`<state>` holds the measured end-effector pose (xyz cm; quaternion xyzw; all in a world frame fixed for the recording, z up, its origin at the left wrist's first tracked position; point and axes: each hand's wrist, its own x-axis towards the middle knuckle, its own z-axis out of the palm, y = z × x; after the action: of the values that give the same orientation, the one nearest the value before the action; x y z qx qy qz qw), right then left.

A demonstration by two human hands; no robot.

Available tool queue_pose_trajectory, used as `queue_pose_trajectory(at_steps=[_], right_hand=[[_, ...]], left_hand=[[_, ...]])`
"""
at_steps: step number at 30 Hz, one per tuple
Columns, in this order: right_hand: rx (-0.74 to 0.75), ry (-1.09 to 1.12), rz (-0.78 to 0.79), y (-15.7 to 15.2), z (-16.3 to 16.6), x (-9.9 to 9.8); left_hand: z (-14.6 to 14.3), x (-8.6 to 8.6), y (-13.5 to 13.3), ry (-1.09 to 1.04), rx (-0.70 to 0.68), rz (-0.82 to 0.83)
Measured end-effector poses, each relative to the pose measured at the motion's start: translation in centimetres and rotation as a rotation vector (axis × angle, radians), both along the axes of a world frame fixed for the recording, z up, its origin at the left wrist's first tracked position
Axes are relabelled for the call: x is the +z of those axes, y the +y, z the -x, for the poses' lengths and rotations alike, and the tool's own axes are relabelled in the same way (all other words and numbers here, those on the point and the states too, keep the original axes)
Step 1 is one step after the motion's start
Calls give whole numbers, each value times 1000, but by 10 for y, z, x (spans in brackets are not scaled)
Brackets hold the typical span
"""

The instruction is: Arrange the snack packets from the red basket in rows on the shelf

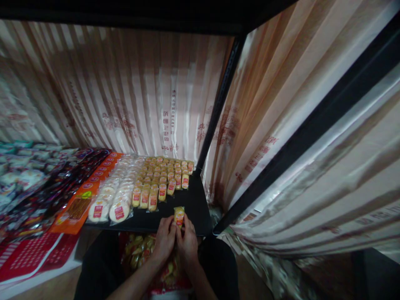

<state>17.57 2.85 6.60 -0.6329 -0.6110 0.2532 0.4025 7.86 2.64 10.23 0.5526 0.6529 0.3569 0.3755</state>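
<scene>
My left hand (pixel 163 241) and my right hand (pixel 188 241) meet at the front edge of a black shelf (pixel 196 206). Together they pinch one small yellow snack packet (pixel 179 216) with a red label, held upright just above the shelf. Behind it lie rows of the same yellow packets (pixel 165 175), laid flat and overlapping. To their left are rows of round white cakes in clear wrap (pixel 114 200). Below my wrists, on my lap, sits an open bag of more yellow packets (pixel 140 252).
Orange flat packs (pixel 79 206) and dark purple packs (pixel 46 196) fill the shelf's left side. Pale pleated curtains (pixel 281 125) with red print hang behind and to the right, on black frame posts (pixel 218 104). A red and white carton (pixel 31 258) lies lower left.
</scene>
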Motion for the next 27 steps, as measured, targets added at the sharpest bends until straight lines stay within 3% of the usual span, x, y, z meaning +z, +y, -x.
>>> queue_pose_trajectory(at_steps=[9,15,20,27], right_hand=[[-76,-49,-3,40,-2,-6],[-142,-38,28,66,-1,0],[-194,-49,6,83,4,6],[-166,-128,-193,108,8,-2]], left_hand=[[-16,9,35,85,-47,64],[-13,8,60,40,6,64],[-13,8,82,-96,22,34],[-18,-6,97,-386,74,-56]])
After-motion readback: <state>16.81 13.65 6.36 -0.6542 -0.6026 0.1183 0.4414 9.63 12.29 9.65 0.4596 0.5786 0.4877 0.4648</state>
